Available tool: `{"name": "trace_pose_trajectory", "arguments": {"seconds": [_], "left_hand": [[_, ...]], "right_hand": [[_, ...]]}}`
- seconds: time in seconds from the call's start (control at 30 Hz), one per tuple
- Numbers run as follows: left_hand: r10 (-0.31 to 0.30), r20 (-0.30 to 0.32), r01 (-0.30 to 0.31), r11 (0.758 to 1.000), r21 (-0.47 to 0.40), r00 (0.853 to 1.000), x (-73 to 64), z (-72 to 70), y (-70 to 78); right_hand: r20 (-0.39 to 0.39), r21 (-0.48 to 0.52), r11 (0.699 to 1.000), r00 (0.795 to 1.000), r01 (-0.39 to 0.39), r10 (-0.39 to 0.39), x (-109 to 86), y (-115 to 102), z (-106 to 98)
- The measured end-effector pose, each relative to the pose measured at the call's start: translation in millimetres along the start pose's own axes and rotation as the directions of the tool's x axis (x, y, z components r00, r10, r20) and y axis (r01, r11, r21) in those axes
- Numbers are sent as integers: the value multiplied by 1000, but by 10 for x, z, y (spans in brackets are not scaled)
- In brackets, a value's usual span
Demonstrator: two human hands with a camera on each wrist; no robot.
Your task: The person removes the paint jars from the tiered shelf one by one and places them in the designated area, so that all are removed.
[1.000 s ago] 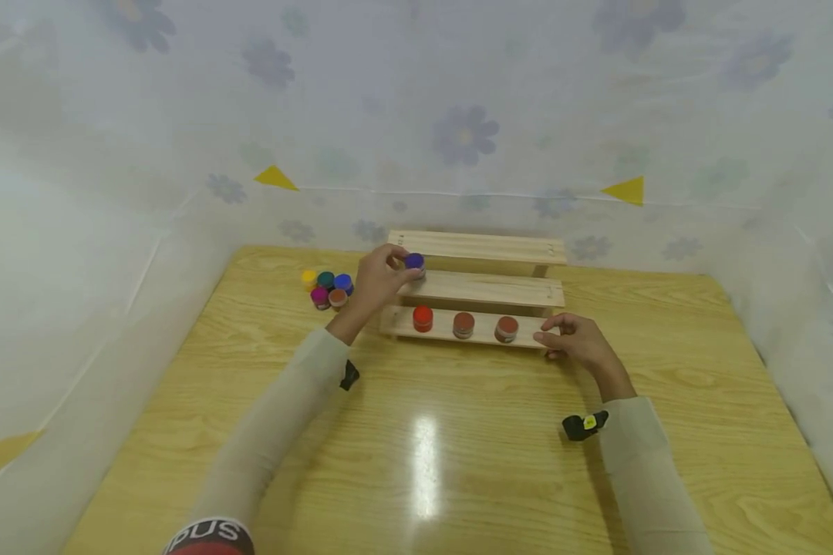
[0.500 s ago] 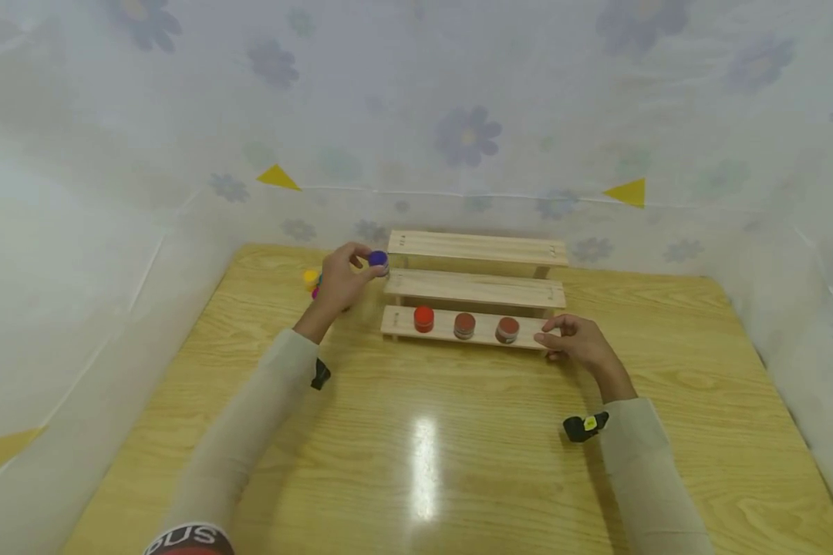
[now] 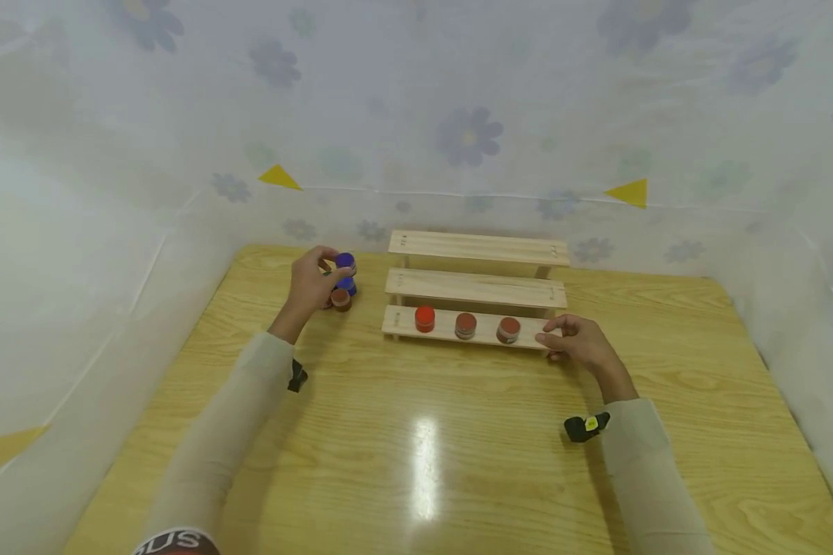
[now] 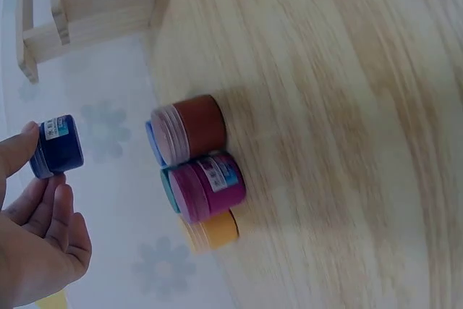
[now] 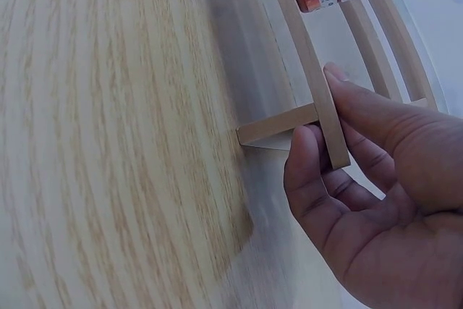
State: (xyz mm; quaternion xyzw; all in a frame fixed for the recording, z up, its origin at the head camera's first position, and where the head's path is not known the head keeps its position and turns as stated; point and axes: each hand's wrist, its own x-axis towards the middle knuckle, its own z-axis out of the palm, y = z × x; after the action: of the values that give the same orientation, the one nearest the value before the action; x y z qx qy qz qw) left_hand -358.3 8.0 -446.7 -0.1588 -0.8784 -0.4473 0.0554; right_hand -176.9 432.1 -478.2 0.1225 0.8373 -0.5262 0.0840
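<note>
My left hand [image 3: 312, 281] pinches a dark blue-purple paint jar [image 4: 59, 147] between thumb and fingers, held up off the table. Below it stands a cluster of jars: a brown jar [image 4: 194, 127], a magenta jar [image 4: 211, 186], a yellow jar [image 4: 213, 231], a blue jar [image 3: 347, 286] and a green one mostly hidden. My right hand [image 3: 576, 339] grips the right end of the lowest step of a three-step wooden rack [image 3: 475, 288], thumb on top and fingers beneath. On that step stand a red jar [image 3: 425, 319] and two brownish-red jars [image 3: 466, 325].
The wooden table [image 3: 389, 424] ends at a flower-patterned sheet [image 3: 468, 139] hung behind the rack and along both sides. Yellow tape triangles [image 3: 280, 177] mark the sheet at the back.
My left hand has carried the dark blue-purple jar leftward from over the middle step to above the jar cluster. The right hand stays at the rack's end.
</note>
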Motion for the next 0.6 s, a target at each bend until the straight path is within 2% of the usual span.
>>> {"name": "trace_pose_trajectory", "arguments": {"seconds": [0.3,0.6], "left_hand": [[-41,-40,43,998,47,998,-6,-149,-179],[-126,-65,130,990,47,990,-39,-270,-382]], "right_hand": [[-6,0,1000,1000,-3,3,-2,-7,9],[-10,10,1000,1000,-9,9,9,11,2]]}}
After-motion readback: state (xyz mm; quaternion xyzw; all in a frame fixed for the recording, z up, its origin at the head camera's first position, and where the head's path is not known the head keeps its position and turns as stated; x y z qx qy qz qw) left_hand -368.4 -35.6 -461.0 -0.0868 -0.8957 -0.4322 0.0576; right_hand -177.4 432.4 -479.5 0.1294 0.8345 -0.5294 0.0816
